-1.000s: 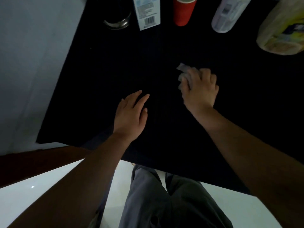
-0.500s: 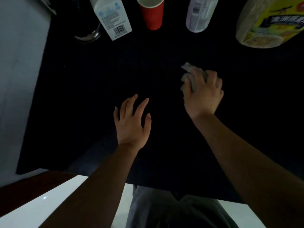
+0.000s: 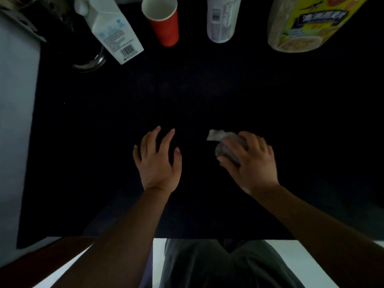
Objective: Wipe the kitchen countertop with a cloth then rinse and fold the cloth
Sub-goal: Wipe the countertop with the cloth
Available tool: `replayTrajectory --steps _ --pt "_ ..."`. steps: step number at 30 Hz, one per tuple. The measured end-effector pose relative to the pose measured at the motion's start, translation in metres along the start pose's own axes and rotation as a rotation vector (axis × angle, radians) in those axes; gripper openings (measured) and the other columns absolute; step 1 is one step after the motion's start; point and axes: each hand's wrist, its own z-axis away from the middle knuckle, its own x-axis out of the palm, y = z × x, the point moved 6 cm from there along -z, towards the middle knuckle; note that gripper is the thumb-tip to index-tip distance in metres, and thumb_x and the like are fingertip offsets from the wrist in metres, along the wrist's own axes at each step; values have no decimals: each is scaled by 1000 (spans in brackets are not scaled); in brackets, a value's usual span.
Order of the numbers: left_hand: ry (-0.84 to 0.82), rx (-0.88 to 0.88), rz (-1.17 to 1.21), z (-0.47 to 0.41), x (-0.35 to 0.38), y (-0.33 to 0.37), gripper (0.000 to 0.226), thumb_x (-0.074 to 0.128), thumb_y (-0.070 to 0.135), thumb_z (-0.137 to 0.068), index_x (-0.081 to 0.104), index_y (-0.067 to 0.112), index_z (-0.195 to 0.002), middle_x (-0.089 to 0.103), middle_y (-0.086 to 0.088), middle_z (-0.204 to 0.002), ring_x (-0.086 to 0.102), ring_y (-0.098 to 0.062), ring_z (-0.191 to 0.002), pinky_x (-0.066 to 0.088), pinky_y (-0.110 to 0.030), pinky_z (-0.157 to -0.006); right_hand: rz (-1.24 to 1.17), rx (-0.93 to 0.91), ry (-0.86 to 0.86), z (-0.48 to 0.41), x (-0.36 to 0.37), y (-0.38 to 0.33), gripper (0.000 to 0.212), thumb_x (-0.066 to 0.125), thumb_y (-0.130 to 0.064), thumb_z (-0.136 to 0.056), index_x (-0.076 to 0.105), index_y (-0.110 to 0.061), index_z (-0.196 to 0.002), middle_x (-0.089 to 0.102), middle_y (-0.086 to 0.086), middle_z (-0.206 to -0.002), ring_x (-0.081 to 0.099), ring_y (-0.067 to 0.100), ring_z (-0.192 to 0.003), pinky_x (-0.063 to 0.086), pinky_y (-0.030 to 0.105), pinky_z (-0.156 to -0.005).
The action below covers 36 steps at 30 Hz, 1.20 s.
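1. Your right hand [image 3: 252, 163] sits on the black, flat countertop [image 3: 207, 96], a bit right of the middle. Its fingers [image 3: 248, 138] curl down over a small, pale, crumpled cloth [image 3: 225, 145] and grip it.
2. The cloth is bunched up under your palm and pressed on the countertop — one light corner pokes out past your fingertips, toward the back.
3. Your left hand [image 3: 159, 161] lies just beside it, palm down. Its fingers are spread wide and flat, and it holds nothing.
4. The two hands are near each other but not touching.
5. Along the back edge stand a white milk carton [image 3: 113, 32], a red paper cup [image 3: 164, 21], a white plastic bottle [image 3: 222, 19] and a big roll of paper towels in a yellow wrapper [image 3: 301, 26] — all well apart from the cloth.
6. A dark round pot with a shiny rim [image 3: 87, 59] sits left of the carton.
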Motion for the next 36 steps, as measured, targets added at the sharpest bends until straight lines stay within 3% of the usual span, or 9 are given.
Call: replayTrajectory --steps 5,15,20,23,26,28,30,36 --pt "-9 17 27 2 1 0 46 42 37 -91 43 32 -136 31 -1 -150 22 -23 -140 10 -55 -113 -10 433 104 -14 -12 17 41 41 -53 -90 50 -33 -124 47 9 -128 44 35 -113 38 47 -85" --pt "-17 118 150 5 -2 -7 45 44 33 -94 41 29 -139 26 -1 -154 16 -22 -143 5 -48 -116 27 335 96 75 11 -57 51 45 -60 -85 47 -33 -129 49 9 -126 48 34 -109 44 47 -81" --pt "-260 311 151 11 -16 -18 52 40 38 -95 27 31 -145 20 -2 -156 13 -22 -144 8 -50 -117 -101 464 95 126 5 -68 49 48 -55 -88 45 -32 -130 47 12 -122 47 33 -105 48 43 -79" --pt "-330 413 198 29 -43 -24 48 40 38 -96 35 28 -142 32 -3 -150 27 -21 -139 20 -46 -115 -208 562 87 158 -5 -74 42 49 -53 -88 52 -30 -124 49 6 -116 50 26 -100 48 32 -70" --pt "-370 437 421 63 -64 -12 40 42 34 -96 47 23 -134 45 -1 -139 41 -14 -127 32 -26 -104 -620 752 247 203 -25 -73 29 53 -46 -89 59 -31 -113 55 -2 -105 59 11 -78 47 15 -59" --pt "-471 390 579 89 -70 0 35 40 36 -97 50 28 -129 51 7 -131 48 -5 -116 36 -14 -91 -908 868 407 233 -42 -74 14 54 -37 -92 62 -31 -101 64 -3 -89 61 2 -67 48 13 -57" --pt "-566 425 660 118 -73 17 30 37 37 -98 54 31 -122 57 15 -117 53 4 -105 38 -4 -79 -1011 938 499 266 -53 -73 11 53 -33 -93 63 -31 -97 65 -7 -80 59 -4 -61 48 11 -56" --pt "-829 524 706 203 -57 72 28 35 44 -90 60 39 -98 65 12 -100 59 0 -94 40 -14 -76 -996 1109 698 376 -71 -66 14 54 -29 -93 64 -27 -102 66 -6 -94 61 -7 -74 44 7 -60"
